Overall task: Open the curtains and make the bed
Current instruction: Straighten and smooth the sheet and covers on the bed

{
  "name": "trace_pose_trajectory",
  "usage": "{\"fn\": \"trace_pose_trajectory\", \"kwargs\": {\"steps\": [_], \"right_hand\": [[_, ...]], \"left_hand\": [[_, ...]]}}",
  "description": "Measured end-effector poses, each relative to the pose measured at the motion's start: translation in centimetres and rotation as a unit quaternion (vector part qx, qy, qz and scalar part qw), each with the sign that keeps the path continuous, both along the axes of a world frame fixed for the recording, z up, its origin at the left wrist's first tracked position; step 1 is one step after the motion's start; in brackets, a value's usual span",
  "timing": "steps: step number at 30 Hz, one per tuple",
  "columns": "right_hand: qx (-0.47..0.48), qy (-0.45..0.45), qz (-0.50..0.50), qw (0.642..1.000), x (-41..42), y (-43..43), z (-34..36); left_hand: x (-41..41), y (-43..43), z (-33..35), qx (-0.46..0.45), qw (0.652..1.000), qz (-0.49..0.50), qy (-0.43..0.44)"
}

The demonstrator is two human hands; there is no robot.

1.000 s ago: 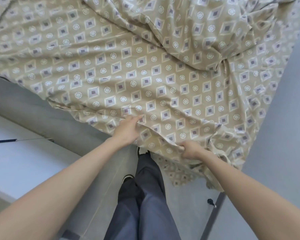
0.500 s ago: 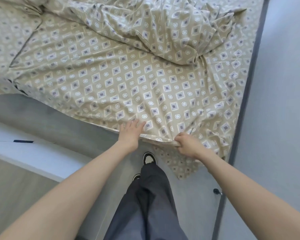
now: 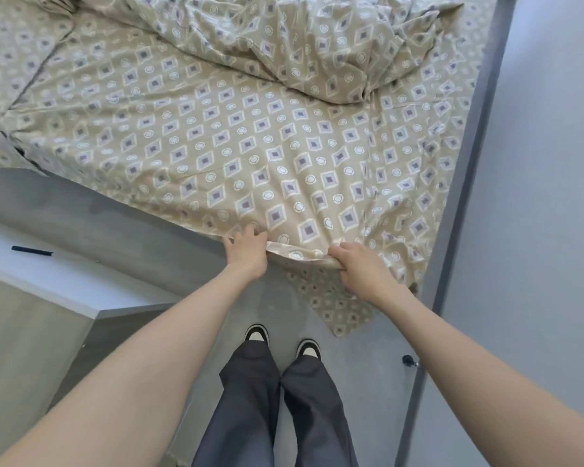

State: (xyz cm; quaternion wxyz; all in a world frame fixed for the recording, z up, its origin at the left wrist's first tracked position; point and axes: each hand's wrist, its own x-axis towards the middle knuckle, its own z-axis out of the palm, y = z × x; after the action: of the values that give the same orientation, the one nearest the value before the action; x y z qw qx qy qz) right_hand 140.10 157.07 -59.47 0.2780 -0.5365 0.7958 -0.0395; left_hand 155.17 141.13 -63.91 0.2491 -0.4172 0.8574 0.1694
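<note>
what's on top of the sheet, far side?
A crumpled duvet in the same pattern lies on the sheet. Whatever is beneath the duvet is covered.

Soft, even daylight fills the view, bright without glare; its source cannot be told. Shadows are faint: a dim patch lies under the hanging edge of the beige diamond-patterned cotton bedsheet (image 3: 250,156), and folds in the crumpled matching duvet (image 3: 317,52) shade gently. Wide-angle distortion bends the grey wall trim (image 3: 466,170). The far left edge looks slightly soft, perhaps from blur.
</note>
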Motion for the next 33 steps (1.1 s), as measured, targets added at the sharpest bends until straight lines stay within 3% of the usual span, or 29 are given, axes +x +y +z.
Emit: {"fn": "trace_pose_trajectory", "kwargs": {"steps": [5, 10, 18, 21, 25, 33], "right_hand": [[0.026, 0.035, 0.023, 0.999, -0.5, 1.9, -1.7], [0.061, 0.057, 0.028, 0.996, -0.6, 3.4, -5.1], [0.214, 0.042, 0.061, 0.974, -1.0, 6.1, -9.8], [0.225, -0.036, -0.056, 0.972, -1.6, 7.7, -9.8], [0.169, -0.065, -0.225, 0.957, -3.5, 8.9, -8.9], [0.152, -0.123, -0.484, 0.853, -8.5, 11.2, -7.5]], "left_hand": [[0.5, 2.1, -2.7, 0.070, 0.997, -0.008, 0.026], [1.0, 3.6, -5.9, 0.081, 0.996, -0.016, 0.033], [0.0, 4.3, -8.4, 0.125, 0.987, -0.047, -0.092], [-1.8, 4.9, -7.6, 0.107, 0.989, -0.060, -0.080], [-5.4, 4.8, -5.8, 0.112, 0.990, -0.079, -0.028], [-11.9, 4.5, -2.4, 0.153, 0.980, -0.083, 0.097]]}}
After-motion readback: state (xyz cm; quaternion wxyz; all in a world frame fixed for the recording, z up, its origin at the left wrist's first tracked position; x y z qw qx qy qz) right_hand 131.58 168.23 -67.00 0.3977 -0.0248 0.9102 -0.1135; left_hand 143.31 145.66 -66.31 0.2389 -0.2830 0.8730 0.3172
